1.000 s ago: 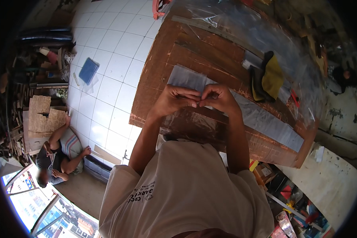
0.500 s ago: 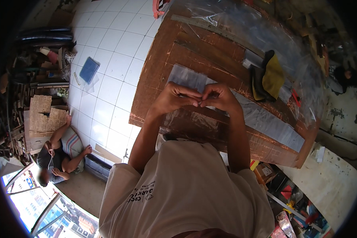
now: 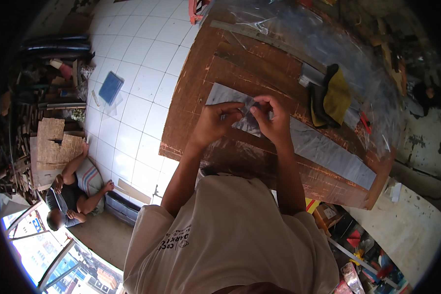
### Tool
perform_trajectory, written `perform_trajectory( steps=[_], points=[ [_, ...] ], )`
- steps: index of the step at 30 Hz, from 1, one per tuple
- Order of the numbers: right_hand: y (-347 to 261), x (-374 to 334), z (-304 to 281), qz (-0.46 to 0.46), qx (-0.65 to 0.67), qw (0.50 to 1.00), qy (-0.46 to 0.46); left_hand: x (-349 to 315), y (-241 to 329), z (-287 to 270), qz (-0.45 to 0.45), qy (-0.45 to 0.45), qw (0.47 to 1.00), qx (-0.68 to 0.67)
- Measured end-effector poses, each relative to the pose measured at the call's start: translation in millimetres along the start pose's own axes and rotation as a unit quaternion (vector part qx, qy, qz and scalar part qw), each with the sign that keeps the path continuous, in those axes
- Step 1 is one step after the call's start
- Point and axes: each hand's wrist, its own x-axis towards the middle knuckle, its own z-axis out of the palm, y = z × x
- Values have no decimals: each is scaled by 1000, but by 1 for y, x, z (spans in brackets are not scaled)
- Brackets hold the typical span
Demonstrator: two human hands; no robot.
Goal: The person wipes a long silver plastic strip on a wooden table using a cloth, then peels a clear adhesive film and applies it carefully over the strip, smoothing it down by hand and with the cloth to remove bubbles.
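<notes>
My left hand (image 3: pixel 214 122) is curled in a pinch, its thumb and forefinger at the inner side. Facing it, my right hand (image 3: pixel 274 120) bends its thumb and forefinger toward the left fingertips, with a small gap between the hands. Whatever they pinch is too small or thin to make out. Both hands are over a long grey marbled strip (image 3: pixel 328 153), which tapers to the right and passes beneath them. The strip lies across a scuffed brown tabletop (image 3: pixel 186 122).
A yellow and black folded cloth-like item (image 3: pixel 337 98) lies beyond the strip, near a red-handled tool (image 3: pixel 365 121). Clear plastic sheeting (image 3: pixel 357 59) covers the far right. A long flat bar (image 3: pixel 274 39) crosses the far side. Another person (image 3: pixel 73 196) sits at lower left by white floor tiles (image 3: pixel 142 83).
My fingertips, together before, have parted slightly and moved a little away from me. More of the grey strip shows beneath them. The seated person's hands have shifted.
</notes>
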Motion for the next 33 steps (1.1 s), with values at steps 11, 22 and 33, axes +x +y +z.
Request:
perform_trajectory(
  steps=[11, 22, 33],
  points=[
    [28, 8, -1, 77, 252, 962, -74, -6, 3, 0, 159, 35, 985, 54],
    [10, 12, 30, 7, 104, 994, 19, -2, 18, 3, 194, 186, 935, 230],
    [-17, 10, 34, -121, -17, 992, 39, 3, 13, 4, 273, 175, 899, 293]
  ],
)
